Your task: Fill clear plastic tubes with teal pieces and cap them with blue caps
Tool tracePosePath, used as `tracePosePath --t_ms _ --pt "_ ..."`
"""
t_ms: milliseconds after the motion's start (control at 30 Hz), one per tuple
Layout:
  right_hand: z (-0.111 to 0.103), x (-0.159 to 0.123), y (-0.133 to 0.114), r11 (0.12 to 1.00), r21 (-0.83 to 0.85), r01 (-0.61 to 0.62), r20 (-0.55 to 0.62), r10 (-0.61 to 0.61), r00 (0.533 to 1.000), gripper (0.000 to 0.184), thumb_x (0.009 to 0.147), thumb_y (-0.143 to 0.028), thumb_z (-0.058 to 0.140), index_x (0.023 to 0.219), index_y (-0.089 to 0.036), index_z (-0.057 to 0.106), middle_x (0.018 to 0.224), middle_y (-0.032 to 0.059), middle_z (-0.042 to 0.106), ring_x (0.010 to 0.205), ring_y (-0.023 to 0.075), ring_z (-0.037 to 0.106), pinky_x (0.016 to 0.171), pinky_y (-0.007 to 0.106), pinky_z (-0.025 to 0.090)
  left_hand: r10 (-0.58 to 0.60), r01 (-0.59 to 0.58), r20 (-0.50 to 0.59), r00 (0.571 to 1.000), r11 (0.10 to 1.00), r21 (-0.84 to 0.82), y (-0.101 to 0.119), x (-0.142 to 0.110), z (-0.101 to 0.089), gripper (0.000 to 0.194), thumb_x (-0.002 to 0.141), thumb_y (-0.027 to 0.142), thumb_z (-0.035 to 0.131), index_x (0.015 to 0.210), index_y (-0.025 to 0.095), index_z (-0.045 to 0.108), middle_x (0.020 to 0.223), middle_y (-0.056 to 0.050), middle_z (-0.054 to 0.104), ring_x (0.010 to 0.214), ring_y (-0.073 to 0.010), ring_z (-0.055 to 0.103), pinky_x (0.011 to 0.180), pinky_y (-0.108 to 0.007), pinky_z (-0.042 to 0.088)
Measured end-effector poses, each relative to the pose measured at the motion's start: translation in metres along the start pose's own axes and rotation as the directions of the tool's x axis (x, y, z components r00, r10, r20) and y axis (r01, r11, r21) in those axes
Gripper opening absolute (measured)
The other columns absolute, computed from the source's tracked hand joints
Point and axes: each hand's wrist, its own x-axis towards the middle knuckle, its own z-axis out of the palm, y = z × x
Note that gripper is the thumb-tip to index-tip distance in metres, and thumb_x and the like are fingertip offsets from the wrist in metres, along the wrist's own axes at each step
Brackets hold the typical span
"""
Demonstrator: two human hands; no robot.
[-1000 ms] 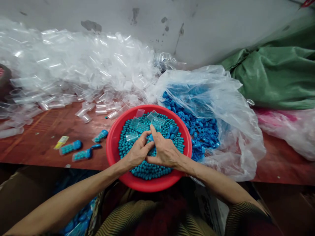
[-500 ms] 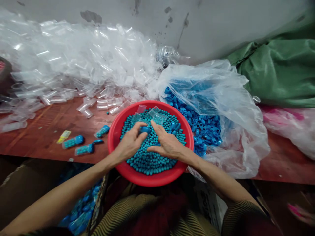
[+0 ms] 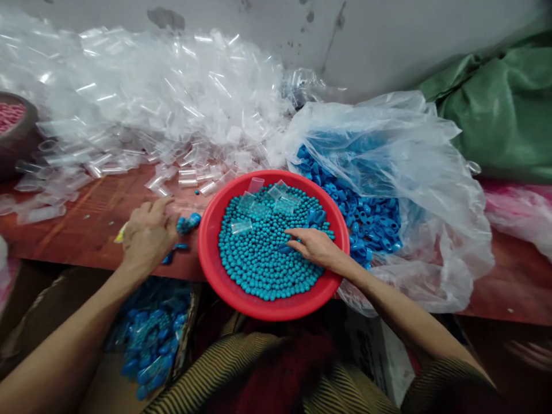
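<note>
My left hand (image 3: 149,233) is over the table left of the red basin (image 3: 206,247), its fingers curled downward. Whatever they hold is hidden behind the hand. Beside it lie a clear tube of turquoise beads with a blue cap (image 3: 188,223) and another blue cap (image 3: 180,246). Inside the basin, my right hand (image 3: 314,247) is low over the turquoise beads (image 3: 259,276), thumb and fingers drawn together at a small blue cap (image 3: 284,248). Several empty clear tubes (image 3: 241,227) rest on the beads, and a few blue caps (image 3: 317,218) sit at the right.
A heap of clear tubes (image 3: 172,92) covers the back left. Right of the basin, a plastic bag (image 3: 448,230) spills blue caps (image 3: 375,224). A bowl of pink pieces (image 3: 21,138) stands far left. Below the table edge, a cardboard box (image 3: 187,328) holds filled, blue-capped tubes.
My left hand has left the basin for the tubes on the table at left. My right hand has dropped lower over the beads, its fingers closer together. The view has shifted slightly.
</note>
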Motion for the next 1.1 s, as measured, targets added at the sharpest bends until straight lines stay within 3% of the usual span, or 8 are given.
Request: tracePosePath --t_ms 200,367,533,633,733,833,933,1100 --pt "0.002 0.051 -0.052 0.928 -0.239 0.285 0.086 -0.272 0.958 0.029 0.093 -0.016 0.031 0.11 -0.017 0.055 0.1 0.0099 0.062 0.075 0.0179 0.059 0.057 0.028 0.04 0.187 -0.189 -0.026 0.982 0.969 -0.159 0.055 0.005 0.0 0.035 0.086 0.033 0.04 0.11 0.018 0.059 0.087 -0.005 0.065 0.08 -0.0194 0.06 0.075 -0.03 0.044" --pt "0.022 0.101 -0.063 0.923 -0.224 0.314 0.125 -0.292 0.948 0.031 0.091 -0.009 0.027 0.102 -0.012 0.056 0.101 0.0135 0.061 0.075 0.0189 0.058 0.061 0.031 0.043 0.254 -0.218 0.111 0.961 0.941 -0.259 0.063 0.007 0.003 0.032 0.083 0.033 0.043 0.108 0.018 0.058 0.077 -0.002 0.063 0.071 -0.017 0.058 0.068 -0.028 0.043" --pt "0.028 0.092 -0.043 0.913 0.35 0.211 -0.054 -0.205 0.977 0.011 0.082 -0.014 0.052 0.093 -0.014 0.054 0.088 0.0057 0.062 0.082 0.0166 0.059 0.074 0.03 0.046 0.165 -0.026 0.227 0.96 0.857 -0.514 0.067 0.002 0.008 0.04 0.078 0.036 0.049 0.11 0.014 0.054 0.074 -0.002 0.06 0.066 -0.0162 0.056 0.062 -0.028 0.043" --pt "0.023 0.074 -0.042 0.654 0.75 0.097 -0.027 -0.116 0.993 0.01 0.08 -0.018 0.053 0.089 -0.017 0.049 0.079 -0.0002 0.059 0.073 0.0141 0.061 0.061 0.025 0.049 0.197 0.181 0.423 0.885 0.691 -0.7 0.085 -0.001 0.015 0.04 0.073 0.04 0.053 0.103 0.014 0.055 0.076 -0.002 0.06 0.058 -0.0136 0.054 0.053 -0.026 0.043" --pt "0.013 0.062 -0.044 0.479 0.877 -0.033 0.083 -0.084 0.993 0.011 0.08 -0.025 0.054 0.087 -0.018 0.049 0.075 -0.0018 0.059 0.065 0.0132 0.062 0.051 0.022 0.047 0.256 0.271 0.454 0.853 0.527 -0.806 0.105 -0.004 0.02 0.032 0.073 0.04 0.052 0.093 0.015 0.054 0.078 -0.001 0.058 0.055 -0.011 0.052 0.052 -0.025 0.043" --pt "-0.005 0.052 -0.034 0.622 0.782 -0.041 0.1 -0.06 0.993 0.018 0.082 -0.032 0.056 0.089 -0.015 0.055 0.076 -0.0007 0.061 0.061 0.0117 0.06 0.051 0.021 0.045 0.272 0.165 0.356 0.894 0.538 -0.827 0.111 -0.003 0.023 0.026 0.075 0.039 0.049 0.087 0.016 0.051 0.076 -0.001 0.056 0.062 -0.0121 0.052 0.057 -0.025 0.044" --pt "-0.02 0.035 -0.015 0.887 0.461 0.038 0.03 -0.058 0.998 0.018 0.085 -0.029 0.054 0.096 -0.016 0.06 0.09 0.0034 0.066 0.075 0.0147 0.062 0.065 0.024 0.045 0.334 -0.011 0.342 0.878 0.73 -0.684 0.103 -0.001 0.024 0.021 0.079 0.037 0.045 0.087 0.018 0.05 0.073 -0.001 0.056 0.068 -0.0152 0.054 0.063 -0.027 0.043" --pt "-0.014 0.008 -0.004 0.978 -0.171 0.119 0.19 -0.086 0.978 0.021 0.086 -0.029 0.053 0.103 -0.016 0.058 0.1 0.0096 0.064 0.086 0.0226 0.062 0.065 0.028 0.041 0.407 -0.325 0.626 0.665 0.912 -0.249 0.104 -0.009 0.029 0.017 0.078 0.025 0.049 0.093 0.018 0.05 0.076 -0.007 0.063 0.076 -0.024 0.06 0.067 -0.031 0.041"
